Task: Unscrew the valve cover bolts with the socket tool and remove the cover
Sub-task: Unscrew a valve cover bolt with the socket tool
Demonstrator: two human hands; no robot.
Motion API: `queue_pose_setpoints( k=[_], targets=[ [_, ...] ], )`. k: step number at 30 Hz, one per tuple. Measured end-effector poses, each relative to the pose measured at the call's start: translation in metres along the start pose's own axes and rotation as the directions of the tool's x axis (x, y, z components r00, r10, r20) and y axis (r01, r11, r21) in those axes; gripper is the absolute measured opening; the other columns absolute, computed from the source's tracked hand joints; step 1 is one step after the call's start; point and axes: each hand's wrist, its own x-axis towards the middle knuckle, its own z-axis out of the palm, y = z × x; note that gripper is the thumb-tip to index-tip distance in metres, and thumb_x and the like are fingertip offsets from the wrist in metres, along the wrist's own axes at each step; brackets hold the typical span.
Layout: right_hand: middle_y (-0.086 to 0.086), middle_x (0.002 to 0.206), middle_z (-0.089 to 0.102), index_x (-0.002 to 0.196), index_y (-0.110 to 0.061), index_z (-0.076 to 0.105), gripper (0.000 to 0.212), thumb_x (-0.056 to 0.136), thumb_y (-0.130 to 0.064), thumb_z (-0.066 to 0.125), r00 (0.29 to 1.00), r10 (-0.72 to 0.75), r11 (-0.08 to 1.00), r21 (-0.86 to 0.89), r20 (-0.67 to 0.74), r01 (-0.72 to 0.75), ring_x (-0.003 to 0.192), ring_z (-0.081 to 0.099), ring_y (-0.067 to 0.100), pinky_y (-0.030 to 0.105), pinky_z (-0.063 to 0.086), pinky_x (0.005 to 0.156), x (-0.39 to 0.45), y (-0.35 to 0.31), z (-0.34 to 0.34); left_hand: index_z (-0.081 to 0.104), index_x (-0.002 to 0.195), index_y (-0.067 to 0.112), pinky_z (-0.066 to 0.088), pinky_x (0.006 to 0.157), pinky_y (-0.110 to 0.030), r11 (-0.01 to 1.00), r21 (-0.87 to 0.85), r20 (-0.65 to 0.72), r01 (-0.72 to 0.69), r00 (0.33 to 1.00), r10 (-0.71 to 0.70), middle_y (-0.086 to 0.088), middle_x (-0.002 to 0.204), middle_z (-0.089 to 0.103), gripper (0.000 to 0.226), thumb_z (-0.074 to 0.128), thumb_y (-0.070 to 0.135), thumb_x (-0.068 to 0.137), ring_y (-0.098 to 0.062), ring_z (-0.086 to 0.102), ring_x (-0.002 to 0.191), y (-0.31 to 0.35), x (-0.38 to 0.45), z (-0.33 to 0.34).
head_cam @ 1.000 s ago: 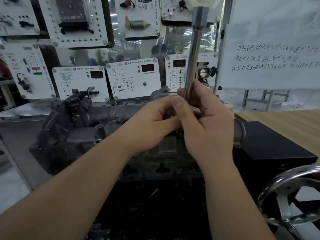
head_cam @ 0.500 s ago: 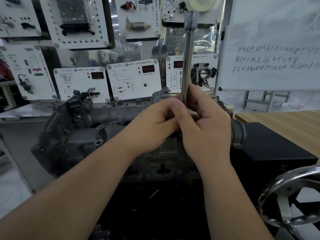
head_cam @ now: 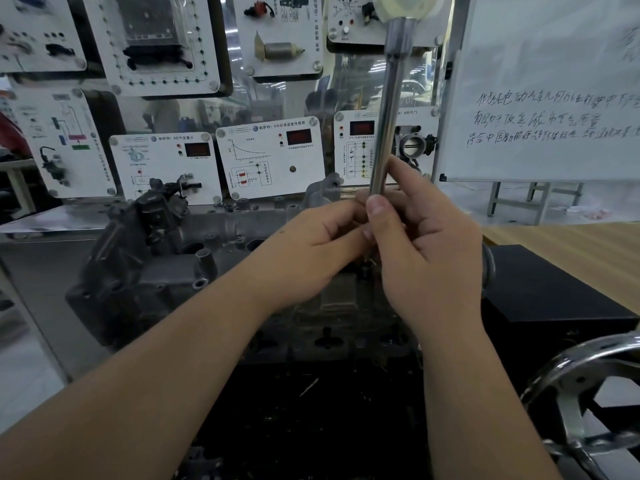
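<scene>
A long shiny steel socket tool [head_cam: 389, 109] stands almost upright above the dark grey valve cover [head_cam: 166, 268] of an engine on a stand. My right hand [head_cam: 426, 258] grips the shaft low down, thumb and fingers curled round it. My left hand [head_cam: 311, 251] meets it from the left, its fingertips pinching the tool just below the right thumb. The tool's lower end and the bolt under it are hidden behind my hands.
A chrome handwheel [head_cam: 585, 393] sits at the lower right beside a black box [head_cam: 554, 292] and a wooden table [head_cam: 575, 244]. White training panels [head_cam: 270, 157] and a whiteboard [head_cam: 547, 98] stand behind the engine.
The tool's top end has swayed slightly, first left, then back right. Both hands keep their hold on the shaft in the same place.
</scene>
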Motion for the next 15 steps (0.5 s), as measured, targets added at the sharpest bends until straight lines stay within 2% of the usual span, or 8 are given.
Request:
queue_pose_setpoints(
  k=[2, 4, 6, 8, 10, 13, 15],
  targets=[
    [-0.007, 0.101, 0.075, 0.122, -0.017, 0.070, 0.028, 0.097, -0.027, 0.063, 1.000, -0.022, 0.999, -0.043, 0.020, 0.023, 0.096, 0.070, 0.009, 0.027, 0.057, 0.083, -0.0017, -0.0019, 0.0027, 0.069, 0.117, 0.031, 0.057, 0.097, -0.034, 1.000, -0.016, 0.004, -0.024, 1.000, 0.024, 0.013, 0.110, 0.076, 0.018, 0.057, 0.030, 0.103, -0.009, 0.071, 0.107, 0.0008, -0.0006, 0.0005],
    [-0.006, 0.096, 0.071, 0.115, -0.013, 0.073, 0.025, 0.096, -0.026, 0.066, 0.999, -0.050, 0.993, -0.109, -0.023, 0.047, 0.094, 0.066, 0.006, 0.019, 0.052, 0.081, -0.0037, -0.0025, 0.0068, 0.068, 0.113, 0.037, 0.058, 0.094, -0.031, 0.999, -0.002, -0.001, -0.033, 0.999, 0.033, 0.015, 0.108, 0.075, 0.017, 0.060, 0.028, 0.101, -0.007, 0.071, 0.105, 0.0009, -0.0012, 0.0007],
    [-0.004, 0.097, 0.069, 0.119, -0.009, 0.074, 0.027, 0.097, -0.022, 0.065, 0.993, -0.076, 0.985, -0.160, -0.086, 0.061, 0.093, 0.062, 0.002, 0.009, 0.044, 0.082, -0.0055, -0.0024, 0.0094, 0.066, 0.111, 0.038, 0.059, 0.089, -0.030, 0.999, 0.012, -0.019, -0.040, 0.999, 0.041, 0.014, 0.107, 0.075, 0.014, 0.059, 0.032, 0.101, -0.009, 0.072, 0.101, -0.0008, -0.0013, 0.0009],
    [-0.002, 0.099, 0.071, 0.125, -0.008, 0.072, 0.031, 0.098, -0.021, 0.062, 0.993, -0.074, 0.988, -0.144, -0.094, 0.060, 0.093, 0.063, 0.002, 0.011, 0.047, 0.084, -0.0065, -0.0031, 0.0096, 0.067, 0.114, 0.034, 0.058, 0.090, -0.031, 0.999, -0.022, -0.023, -0.024, 0.999, 0.023, 0.009, 0.107, 0.076, 0.016, 0.057, 0.033, 0.101, -0.013, 0.072, 0.102, -0.0015, -0.0014, 0.0003],
    [-0.005, 0.099, 0.075, 0.133, -0.010, 0.067, 0.036, 0.099, -0.021, 0.060, 0.996, -0.042, 0.996, -0.088, -0.080, 0.035, 0.095, 0.068, 0.002, 0.016, 0.052, 0.086, -0.0054, -0.0019, 0.0073, 0.069, 0.114, 0.030, 0.056, 0.093, -0.027, 0.998, -0.055, -0.012, -0.017, 1.000, 0.017, 0.011, 0.109, 0.076, 0.017, 0.054, 0.030, 0.104, -0.009, 0.071, 0.106, -0.0009, -0.0018, -0.0003],
    [-0.015, 0.096, 0.075, 0.139, -0.013, 0.062, 0.039, 0.101, -0.020, 0.057, 0.999, -0.030, 0.997, -0.072, -0.045, 0.027, 0.090, 0.069, -0.004, 0.010, 0.051, 0.081, -0.0030, 0.0005, 0.0039, 0.068, 0.110, 0.036, 0.053, 0.091, -0.019, 0.997, -0.070, 0.005, -0.028, 1.000, 0.028, 0.018, 0.106, 0.075, 0.019, 0.052, 0.026, 0.106, -0.002, 0.068, 0.104, 0.0026, -0.0019, 0.0003],
    [-0.015, 0.096, 0.074, 0.136, -0.013, 0.064, 0.037, 0.101, -0.023, 0.056, 0.999, -0.041, 0.997, -0.072, -0.017, 0.039, 0.089, 0.069, -0.003, 0.011, 0.051, 0.079, -0.0024, 0.0003, 0.0039, 0.067, 0.109, 0.034, 0.053, 0.089, -0.019, 0.996, -0.079, 0.001, -0.034, 0.999, 0.034, 0.017, 0.105, 0.075, 0.016, 0.055, 0.024, 0.105, -0.002, 0.070, 0.102, 0.0025, -0.0009, 0.0000]
  ],
)
